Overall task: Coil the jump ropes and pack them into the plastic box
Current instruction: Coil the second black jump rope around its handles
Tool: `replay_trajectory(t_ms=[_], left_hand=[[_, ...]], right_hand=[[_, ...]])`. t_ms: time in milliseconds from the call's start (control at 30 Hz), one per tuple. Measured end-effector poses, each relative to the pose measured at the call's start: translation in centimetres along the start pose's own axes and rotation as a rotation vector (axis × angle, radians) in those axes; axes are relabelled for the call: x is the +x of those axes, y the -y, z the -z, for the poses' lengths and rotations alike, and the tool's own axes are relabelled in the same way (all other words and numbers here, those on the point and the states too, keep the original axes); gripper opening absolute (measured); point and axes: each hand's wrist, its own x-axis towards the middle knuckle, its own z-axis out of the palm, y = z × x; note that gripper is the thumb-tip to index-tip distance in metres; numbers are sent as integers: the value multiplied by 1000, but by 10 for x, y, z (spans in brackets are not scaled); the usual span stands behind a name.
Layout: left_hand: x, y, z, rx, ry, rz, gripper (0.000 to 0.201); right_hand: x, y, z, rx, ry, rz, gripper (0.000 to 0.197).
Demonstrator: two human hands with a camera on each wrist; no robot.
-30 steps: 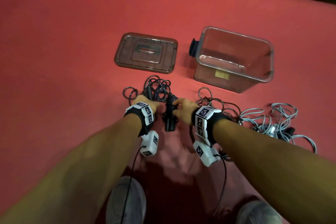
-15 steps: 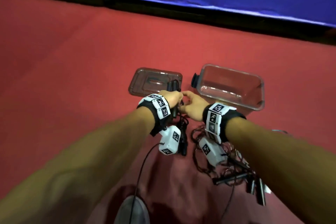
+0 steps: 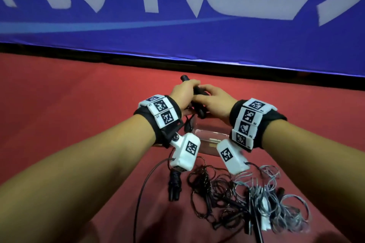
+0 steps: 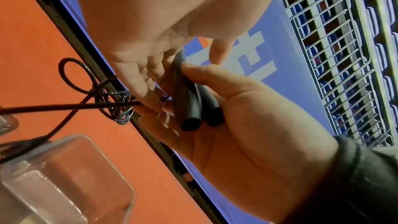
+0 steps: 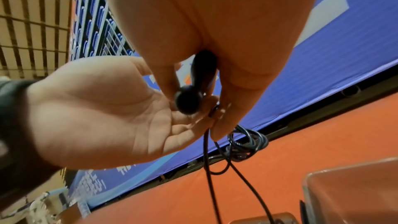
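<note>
Red floor (image 3: 59,124) bears tangled jump ropes (image 3: 246,199) and a plastic box (image 3: 209,140).

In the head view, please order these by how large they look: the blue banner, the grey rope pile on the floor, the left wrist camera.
1. Blue banner: fills the whole upper picture.
2. Grey rope pile.
3. Left wrist camera: smallest as it looks, though it is nearer the lens than the pile, so its apparent size is somewhat inflated.
</note>
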Motion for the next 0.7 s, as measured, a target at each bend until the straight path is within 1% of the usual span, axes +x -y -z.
replay_trajectory(t_ms=[33,100,133,200,267,333,400,433,500,567,700], left_hand=[[-4,2,-3,-27,17,-5,20],[-10,12,-11,-38,42,-21,20],[-11,17,-13,-18,47,-27,22],[-9,26,-14,68,50,-45,24],[-7,30,-14,131,63,-63,24],[-9,28,-14,140,78,-73,27],[-10,29,-15,156,82,-91,27],[-11,30,-15,181,80,-99,27],[-10,34,-17,225,59,-120,34],[-2,39,-20,271,26,-164,40],[1,39,-21,322,-42,-267,37]], right_hand=[[-3,-3,4,-25,-20,12,39],[-13,-14,7,-22,-43,18,44],[-17,-21,8,-23,-48,24,50],[-23,-30,11,-115,-51,39,61],[-29,-33,18,-150,-71,45,54],[-33,-32,27,-108,-87,38,45],[-37,-32,30,-82,-89,27,41],[-38,-33,30,-114,-103,30,39],[-39,-34,32,-193,-127,32,37],[-40,-34,36,-221,-145,23,36],[-44,-33,40,-207,-135,26,37]])
